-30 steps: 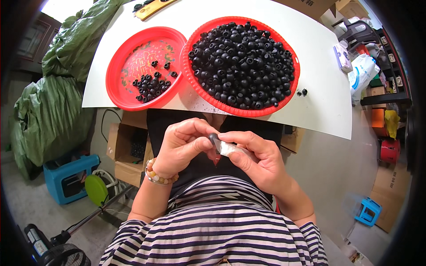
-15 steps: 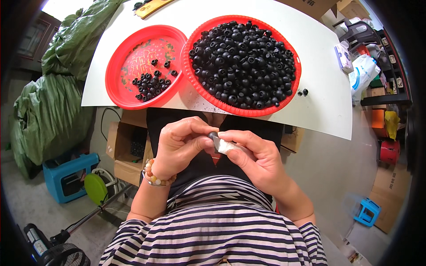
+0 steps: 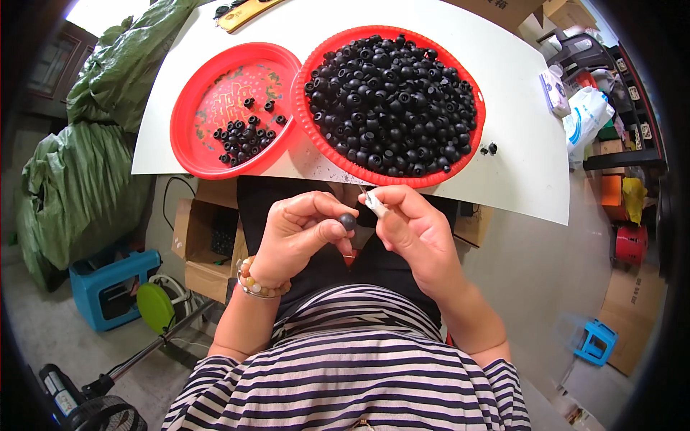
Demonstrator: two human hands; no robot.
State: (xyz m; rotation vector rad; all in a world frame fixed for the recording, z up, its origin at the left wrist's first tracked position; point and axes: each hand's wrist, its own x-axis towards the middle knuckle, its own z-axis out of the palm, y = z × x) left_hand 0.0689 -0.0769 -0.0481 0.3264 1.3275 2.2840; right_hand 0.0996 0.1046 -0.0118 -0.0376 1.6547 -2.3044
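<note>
Between thumb and fingers, my left hand point(image 3: 305, 224) pinches a small round black rubber-like part point(image 3: 348, 221). My right hand point(image 3: 417, 233) is closed on a small blade with a white-wrapped grip point(image 3: 375, 205); its thin metal tip points up and away, apart from the black part. Both hands are over my lap, just in front of the table edge. Beyond them a red basin point(image 3: 480, 133) is heaped with many black parts of the same kind. To its left, a red tray point(image 3: 188, 136) with a printed pattern holds a smaller cluster of them.
The white table point(image 3: 521, 169) carries a couple of loose black pieces point(image 3: 489, 149), dark crumbs by the basin, and a tissue pack point(image 3: 555, 93). Open cardboard boxes point(image 3: 208, 276) stand underneath. A blue stool point(image 3: 115, 287) and green sacks point(image 3: 79, 187) are at left.
The blade has come off the black part; my right hand has moved slightly up and away with it. My left hand still holds the part, its rounded side now showing.
</note>
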